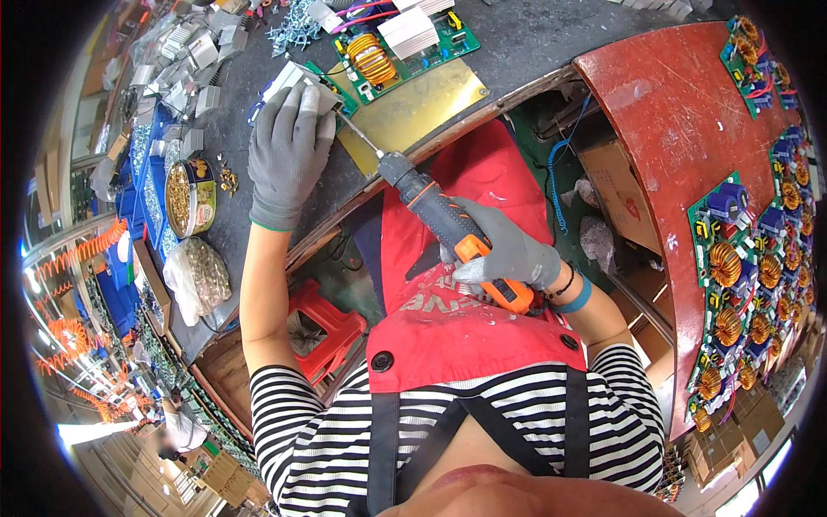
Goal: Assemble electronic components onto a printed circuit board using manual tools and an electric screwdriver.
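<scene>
My left hand (286, 159), in a grey glove, lies over a silver heat sink (291, 76) on a small green circuit board (345, 96), fingers closed over its near side. My right hand (508, 246), also gloved, grips an orange and dark grey cordless drill (444, 215). A long thin bit (362, 136) runs from its chuck toward the near edge of that board; whether its tip touches a screw is hidden by my fingers. Just beyond sits a larger circuit board (444, 53) with a copper coil (370, 59). A brass-coloured plate (422, 110) lies beneath these boards.
A tin of brass-coloured screws (189, 198) and a plastic bag (196, 276) stand left of my arm. Loose heat sinks (202, 52) and silver screws (297, 26) lie farther back. Coil-bearing boards (724, 293) crowd the red tabletop (642, 112). A red stool (323, 323) stands below.
</scene>
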A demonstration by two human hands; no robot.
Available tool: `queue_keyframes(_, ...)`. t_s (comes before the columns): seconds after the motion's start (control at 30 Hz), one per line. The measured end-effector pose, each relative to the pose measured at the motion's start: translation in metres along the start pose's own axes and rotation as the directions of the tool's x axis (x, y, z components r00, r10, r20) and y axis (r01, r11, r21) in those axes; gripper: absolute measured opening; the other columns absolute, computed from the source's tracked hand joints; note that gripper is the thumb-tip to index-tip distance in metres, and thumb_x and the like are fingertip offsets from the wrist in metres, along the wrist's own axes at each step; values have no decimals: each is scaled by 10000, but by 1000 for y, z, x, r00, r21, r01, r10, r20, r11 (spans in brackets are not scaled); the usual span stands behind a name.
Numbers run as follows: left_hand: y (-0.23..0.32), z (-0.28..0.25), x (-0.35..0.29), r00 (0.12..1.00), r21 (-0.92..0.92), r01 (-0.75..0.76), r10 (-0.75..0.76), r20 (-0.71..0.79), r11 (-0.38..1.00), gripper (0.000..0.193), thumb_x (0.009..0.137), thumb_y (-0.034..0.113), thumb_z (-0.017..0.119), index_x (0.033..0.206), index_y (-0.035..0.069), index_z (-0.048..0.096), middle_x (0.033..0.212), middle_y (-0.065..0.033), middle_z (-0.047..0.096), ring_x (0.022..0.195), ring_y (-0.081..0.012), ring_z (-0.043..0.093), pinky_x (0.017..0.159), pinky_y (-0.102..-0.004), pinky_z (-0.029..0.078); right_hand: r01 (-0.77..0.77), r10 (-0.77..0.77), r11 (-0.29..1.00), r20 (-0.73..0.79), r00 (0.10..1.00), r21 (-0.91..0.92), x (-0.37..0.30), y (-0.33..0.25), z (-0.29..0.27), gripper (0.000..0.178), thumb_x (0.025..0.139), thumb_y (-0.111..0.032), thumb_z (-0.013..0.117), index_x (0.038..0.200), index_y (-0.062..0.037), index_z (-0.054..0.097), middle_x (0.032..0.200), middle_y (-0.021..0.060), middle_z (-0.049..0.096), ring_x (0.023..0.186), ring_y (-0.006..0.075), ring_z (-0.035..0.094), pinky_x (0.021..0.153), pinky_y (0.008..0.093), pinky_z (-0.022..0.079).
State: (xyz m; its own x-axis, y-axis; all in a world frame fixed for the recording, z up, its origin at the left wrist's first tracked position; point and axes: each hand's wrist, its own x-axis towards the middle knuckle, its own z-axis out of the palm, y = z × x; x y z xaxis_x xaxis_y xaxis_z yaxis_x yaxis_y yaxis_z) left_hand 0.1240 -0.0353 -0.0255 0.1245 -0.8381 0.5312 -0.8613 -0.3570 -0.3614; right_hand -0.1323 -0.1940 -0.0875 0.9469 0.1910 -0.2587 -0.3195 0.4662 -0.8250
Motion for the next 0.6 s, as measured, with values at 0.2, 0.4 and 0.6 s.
queue_keyframes(0.2,1,0,0,1000,-6,-4,4,6,1000,394,789,168,758,1137,32,634,1125,-106,660,1034,-284,634,848,-384,532,-3,3,999,2,1000,36,0,1,2,735,672,-140,786,1318,-28,455,878,37,579,712,117,594,622,294,537)
queue_keyframes(0.4,0,0,1,1000,-13,-13,13,-2,1000,399,784,155,760,1138,22,631,1126,-111,661,1032,-285,635,851,-383,535,-66,56,967,50,997,248,-3,-15,11,580,703,-101,749,1213,-37,479,852,47,597,660,136,616,575,298,538)
queue_keyframes(0.6,-1,2,0,1000,-13,-25,25,-16,1000,386,788,156,759,1126,18,634,1108,-111,669,1027,-283,640,851,-381,536,-88,77,950,51,996,300,-2,-17,16,548,722,-76,732,1203,-38,474,853,55,602,656,147,624,570,304,540)
